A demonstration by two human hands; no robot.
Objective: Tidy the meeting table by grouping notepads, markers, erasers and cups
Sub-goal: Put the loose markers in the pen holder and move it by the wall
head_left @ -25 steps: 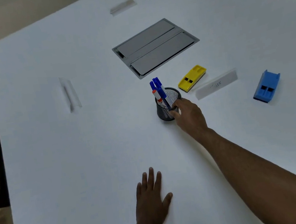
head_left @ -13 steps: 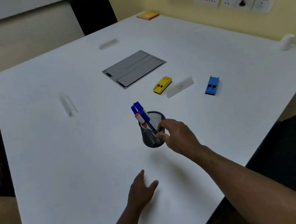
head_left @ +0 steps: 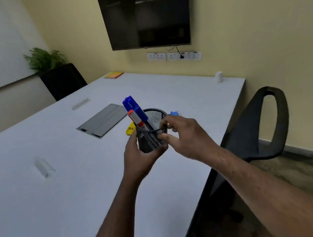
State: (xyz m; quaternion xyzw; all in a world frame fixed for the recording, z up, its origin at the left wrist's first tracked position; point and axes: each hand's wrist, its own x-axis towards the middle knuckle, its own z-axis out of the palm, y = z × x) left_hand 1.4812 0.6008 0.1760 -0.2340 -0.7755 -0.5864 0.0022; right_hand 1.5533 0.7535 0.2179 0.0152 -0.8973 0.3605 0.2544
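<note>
A black mesh pen cup (head_left: 150,137) with blue and red-capped markers (head_left: 134,109) is lifted above the white table (head_left: 43,206). My left hand (head_left: 139,159) cups it from below and the left. My right hand (head_left: 184,136) pinches its rim from the right. Behind the cup, a yellow eraser (head_left: 130,129) and a blue eraser (head_left: 174,113) lie on the table, both partly hidden. A yellow-orange notepad (head_left: 114,75) lies at the far edge, and a small white cup (head_left: 219,76) stands at the far right corner.
A grey cable hatch (head_left: 103,120) is set into the table's middle. Two clear name stands (head_left: 44,167) (head_left: 80,104) lie on the left half. A black chair (head_left: 255,130) stands at the table's right edge, another chair (head_left: 62,80) at the far end.
The pen cup has come up off the table toward me. My left hand rose from the tabletop and took hold of it. The view tilted up to show the wall and screen.
</note>
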